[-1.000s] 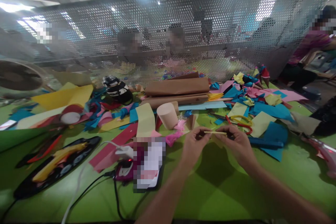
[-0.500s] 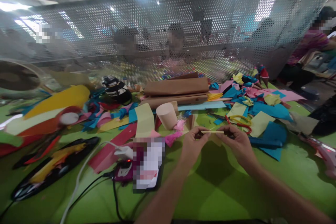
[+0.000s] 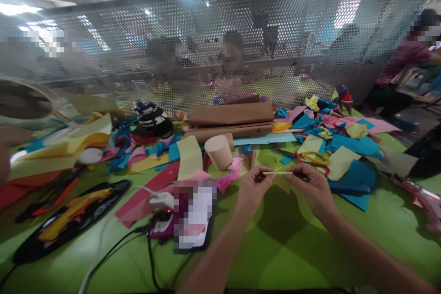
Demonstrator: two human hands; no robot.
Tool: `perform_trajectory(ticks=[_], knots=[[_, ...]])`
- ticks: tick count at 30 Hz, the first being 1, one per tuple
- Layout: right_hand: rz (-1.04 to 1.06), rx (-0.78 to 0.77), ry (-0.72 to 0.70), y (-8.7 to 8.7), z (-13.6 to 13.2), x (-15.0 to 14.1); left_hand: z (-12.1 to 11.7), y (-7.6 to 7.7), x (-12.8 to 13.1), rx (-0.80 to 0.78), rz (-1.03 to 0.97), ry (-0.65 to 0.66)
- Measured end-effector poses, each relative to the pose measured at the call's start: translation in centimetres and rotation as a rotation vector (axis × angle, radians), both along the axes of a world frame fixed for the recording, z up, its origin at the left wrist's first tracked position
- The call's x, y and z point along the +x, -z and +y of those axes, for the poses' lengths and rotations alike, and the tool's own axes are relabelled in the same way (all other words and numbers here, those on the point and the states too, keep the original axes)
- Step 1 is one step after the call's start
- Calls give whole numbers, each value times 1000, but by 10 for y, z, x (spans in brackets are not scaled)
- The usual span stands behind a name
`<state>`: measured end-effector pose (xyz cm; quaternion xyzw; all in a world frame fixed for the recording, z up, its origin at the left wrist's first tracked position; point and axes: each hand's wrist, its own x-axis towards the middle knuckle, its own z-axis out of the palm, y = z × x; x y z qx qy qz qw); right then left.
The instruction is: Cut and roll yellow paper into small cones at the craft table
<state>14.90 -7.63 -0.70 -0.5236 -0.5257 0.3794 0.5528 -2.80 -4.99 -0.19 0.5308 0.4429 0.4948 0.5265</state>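
Observation:
My left hand (image 3: 255, 184) and my right hand (image 3: 308, 186) are raised over the green table, a short way apart. Between them they pinch a thin, pale yellow paper strip (image 3: 278, 173), seen nearly edge-on, one end in each set of fingertips. Just beyond my right hand lie scissors with red and yellow handles (image 3: 315, 161). To the left of my left hand are a bright pink tuft (image 3: 229, 179) and a beige paper cylinder (image 3: 219, 152). A dark blue stapler-like tool (image 3: 349, 187) rests on blue paper to the right.
A phone (image 3: 198, 216) and a purple power box (image 3: 163, 224) with cables lie at left. Further left is a black tray (image 3: 74, 218) with a yellow glue gun. Rolled brown paper (image 3: 230, 114) lies before a perforated metal screen (image 3: 206, 55). Another person's hand (image 3: 4, 151) shows at the left edge.
My hands and the strip stay almost still. At far left, the coloured sheets have shifted and curled, and another person's hand has come into view.

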Motion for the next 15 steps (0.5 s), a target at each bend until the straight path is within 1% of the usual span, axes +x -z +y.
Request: perform_trajectory(ticks=[10, 15], knots=[[7, -5, -3, 1, 0, 1, 1, 3, 0, 9, 6, -2], [16, -14, -2, 3, 0, 1, 0, 2, 0, -6, 0, 27]])
